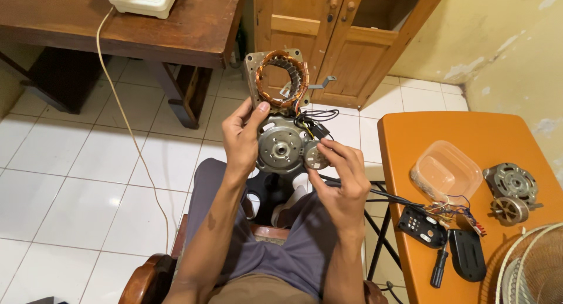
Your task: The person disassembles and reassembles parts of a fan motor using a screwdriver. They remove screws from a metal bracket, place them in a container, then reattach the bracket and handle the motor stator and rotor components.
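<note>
I find the fan motor already taken apart and held over my lap, not resting on any surface. My left hand (241, 141) is curled around the left rim of the grey end housing (280, 149), thumb up against the copper-wound stator (282, 80) above it. My right hand (345, 183) pinches the small round rotor piece (315, 156) between thumb and fingertips, just beside the housing. Black leads (314, 123) trail from the windings.

On the orange table (516, 134), near its front edge, lie a second motor housing (511, 182), a clear plastic tub (447, 170), a switch panel (423, 226) and a screwdriver (438, 267). I judge disassembly done; refitting or inspection remains.
</note>
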